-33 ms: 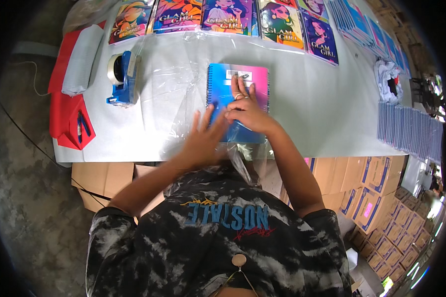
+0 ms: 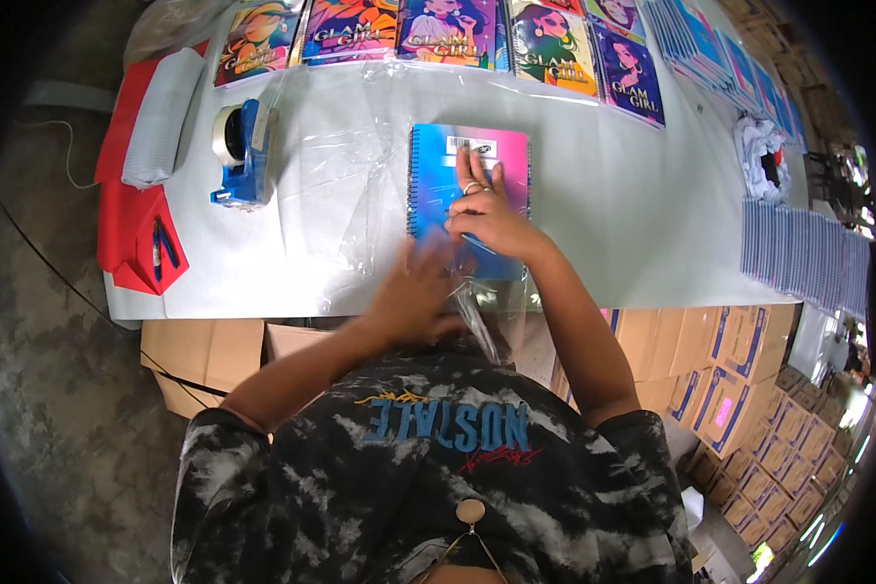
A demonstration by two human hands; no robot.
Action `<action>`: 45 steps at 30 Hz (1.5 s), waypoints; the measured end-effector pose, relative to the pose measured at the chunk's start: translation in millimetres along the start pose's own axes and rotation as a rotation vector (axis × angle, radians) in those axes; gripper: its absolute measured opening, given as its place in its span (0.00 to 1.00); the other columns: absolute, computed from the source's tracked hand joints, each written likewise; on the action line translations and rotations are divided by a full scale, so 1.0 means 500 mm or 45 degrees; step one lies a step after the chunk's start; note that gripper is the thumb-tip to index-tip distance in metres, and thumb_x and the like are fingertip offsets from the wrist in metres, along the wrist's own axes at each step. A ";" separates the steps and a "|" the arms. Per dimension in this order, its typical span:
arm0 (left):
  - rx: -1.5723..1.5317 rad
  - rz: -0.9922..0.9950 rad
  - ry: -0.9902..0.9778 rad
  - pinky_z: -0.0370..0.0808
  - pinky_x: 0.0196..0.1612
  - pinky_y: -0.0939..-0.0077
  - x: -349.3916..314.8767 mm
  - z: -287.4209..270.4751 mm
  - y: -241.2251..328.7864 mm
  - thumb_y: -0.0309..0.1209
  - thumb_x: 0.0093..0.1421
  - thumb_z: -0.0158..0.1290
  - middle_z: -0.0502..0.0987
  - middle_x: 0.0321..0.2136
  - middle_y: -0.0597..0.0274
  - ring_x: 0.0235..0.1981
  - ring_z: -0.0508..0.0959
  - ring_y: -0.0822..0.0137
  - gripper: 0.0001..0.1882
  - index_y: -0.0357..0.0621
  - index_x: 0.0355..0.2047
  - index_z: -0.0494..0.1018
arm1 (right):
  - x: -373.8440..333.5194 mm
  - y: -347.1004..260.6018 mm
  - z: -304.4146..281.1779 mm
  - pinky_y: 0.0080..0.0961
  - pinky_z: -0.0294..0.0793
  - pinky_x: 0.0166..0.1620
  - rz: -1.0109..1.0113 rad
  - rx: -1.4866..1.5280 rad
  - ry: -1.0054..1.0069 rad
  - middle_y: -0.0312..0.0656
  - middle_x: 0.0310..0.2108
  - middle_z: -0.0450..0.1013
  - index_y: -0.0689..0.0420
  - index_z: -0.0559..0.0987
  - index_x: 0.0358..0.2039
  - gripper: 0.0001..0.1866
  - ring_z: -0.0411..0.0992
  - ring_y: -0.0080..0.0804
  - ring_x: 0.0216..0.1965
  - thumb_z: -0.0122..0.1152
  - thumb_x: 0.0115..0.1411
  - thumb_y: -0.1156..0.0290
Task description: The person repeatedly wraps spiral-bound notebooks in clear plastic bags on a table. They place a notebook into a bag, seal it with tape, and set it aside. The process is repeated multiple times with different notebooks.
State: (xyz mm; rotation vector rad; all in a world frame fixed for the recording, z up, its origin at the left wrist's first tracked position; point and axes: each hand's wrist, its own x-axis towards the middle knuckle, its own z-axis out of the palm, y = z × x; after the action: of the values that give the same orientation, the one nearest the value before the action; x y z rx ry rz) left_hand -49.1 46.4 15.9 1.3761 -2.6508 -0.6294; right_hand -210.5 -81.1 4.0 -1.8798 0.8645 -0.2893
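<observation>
A spiral notebook with a blue-to-pink cover lies on the table before me, its wire binding on the left and a white barcode label near the top. My right hand rests on it, some fingers stretched toward the label and others bent leftward; a ring shows on one finger. Clear plastic film sticks out below the notebook and hangs over the table's near edge. Over the notebook's lower left corner is my left hand, its fingers smeared by motion.
A blue tape dispenser stands left on the white-covered table. Beside it are a red holder with pens and a stack of clear sleeves. Illustrated notebooks line the far edge; stacked notebooks stand right. Cartons sit below.
My left hand has moved down toward the table's near edge, and its fingers have become more blurred. The right hand and notebook have barely shifted.
</observation>
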 end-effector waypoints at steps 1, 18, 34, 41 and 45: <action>-0.107 0.175 0.079 0.48 0.62 0.45 -0.013 0.009 0.028 0.49 0.59 0.44 0.57 0.59 0.48 0.61 0.54 0.44 0.29 0.55 0.59 0.60 | 0.002 -0.008 0.005 0.47 0.16 0.62 0.027 -0.096 -0.020 0.53 0.66 0.33 0.55 0.78 0.19 0.11 0.22 0.45 0.68 0.56 0.51 0.62; -1.168 -1.293 0.587 0.63 0.24 0.82 -0.186 -0.246 -0.441 0.47 0.57 0.51 0.70 0.20 0.67 0.20 0.65 0.76 0.23 0.35 0.35 0.75 | 0.016 -0.074 -0.016 0.44 0.25 0.65 0.250 -0.425 -0.187 0.51 0.67 0.30 0.47 0.80 0.24 0.09 0.26 0.43 0.68 0.65 0.37 0.73; -1.185 -0.625 1.086 0.67 0.21 0.83 -0.110 -0.265 -0.286 0.37 0.60 0.49 0.78 0.24 0.63 0.21 0.72 0.79 0.14 0.39 0.34 0.77 | 0.004 -0.065 -0.029 0.45 0.50 0.60 0.196 -0.483 0.173 0.47 0.60 0.59 0.53 0.47 0.63 0.65 0.57 0.44 0.61 0.77 0.25 0.67; 0.077 -0.897 -0.351 0.75 0.34 0.67 0.177 -0.187 -0.119 0.59 0.46 0.56 0.79 0.20 0.60 0.29 0.80 0.62 0.29 0.41 0.22 0.78 | 0.009 -0.058 -0.035 0.43 0.52 0.59 0.150 -0.500 0.143 0.45 0.63 0.53 0.54 0.46 0.64 0.67 0.55 0.41 0.62 0.78 0.23 0.61; 0.162 -0.881 -0.733 0.74 0.42 0.66 0.144 -0.230 -0.208 0.63 0.47 0.53 0.76 0.41 0.50 0.41 0.77 0.54 0.37 0.41 0.41 0.75 | -0.010 -0.031 -0.048 0.47 0.42 0.62 0.083 -0.440 0.269 0.56 0.62 0.51 0.55 0.43 0.64 0.70 0.48 0.47 0.65 0.78 0.24 0.57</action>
State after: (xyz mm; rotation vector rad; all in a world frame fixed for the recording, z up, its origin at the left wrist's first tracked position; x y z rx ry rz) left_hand 18.0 -100.7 71.3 2.5114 -2.5668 -1.0666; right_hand -220.4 -90.4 29.6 -2.1603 1.1769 -0.3172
